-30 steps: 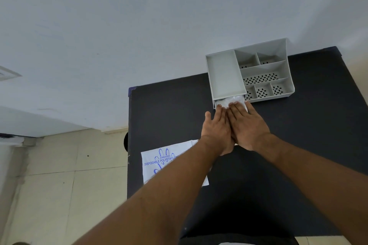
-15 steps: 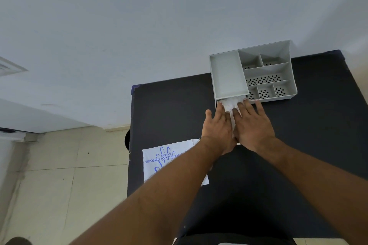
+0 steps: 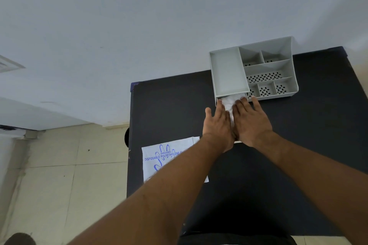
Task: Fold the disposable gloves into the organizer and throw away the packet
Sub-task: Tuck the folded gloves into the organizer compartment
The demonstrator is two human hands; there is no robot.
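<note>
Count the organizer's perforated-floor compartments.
6 in the organizer: two at the back, one long one in the middle, three along the front. The big left tray has a solid floor.

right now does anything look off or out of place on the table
Only the packet: it lies at the table's left edge, partly under the left forearm, not yet binned. The gloves bunch at the organizer's front slot.

A black table [image 3: 163,109] stands against a plain pale wall [image 3: 139,26], beside a beige tiled floor [image 3: 59,175].
</note>
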